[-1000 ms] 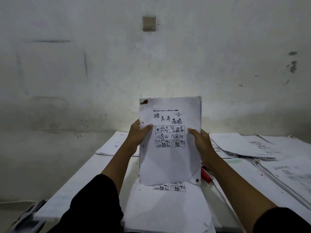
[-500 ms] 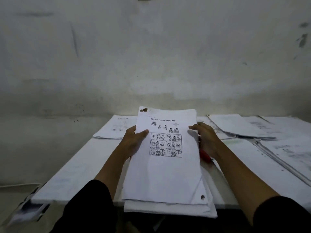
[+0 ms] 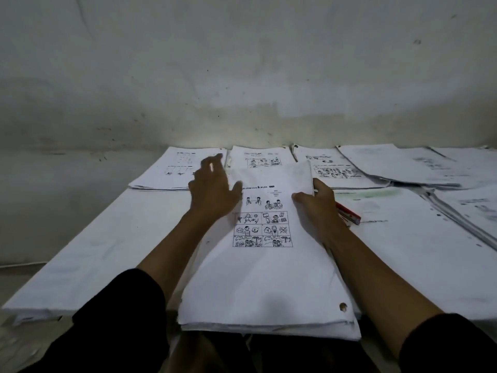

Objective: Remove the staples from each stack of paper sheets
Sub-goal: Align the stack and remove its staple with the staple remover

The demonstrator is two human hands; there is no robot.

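Your stack (image 3: 269, 278) lies flat on the table (image 3: 94, 251) right in front of you, its near edge hanging just over the table's lip. The top sheet shows a grid of small cartoon panels, and there's a punched hole at the stack's 5 o'clock corner. Your left hand (image 3: 212, 192) sits at the stack's 10 o'clock corner, fingers spread and straight, reaching out past the sheet's far edge, thumb lying on the paper; whether the palm presses down or floats just above, you can't tell from here. Your right hand (image 3: 320, 208) is at the stack's 2 o'clock edge, thumb on top of the sheet and fingers curled round the edge, pinching it. Just beside that hand, at its 3 o'clock, a red tool (image 3: 348, 212) lies on the table, partly hidden behind your wrist. Along the far side, at 12 o'clock, more piles (image 3: 177, 170) sit in a row against the wall (image 3: 242, 76), and overlapping piles run off to 2 and 3 o'clock. Dark sleeves cover both your forearms near the bottom.
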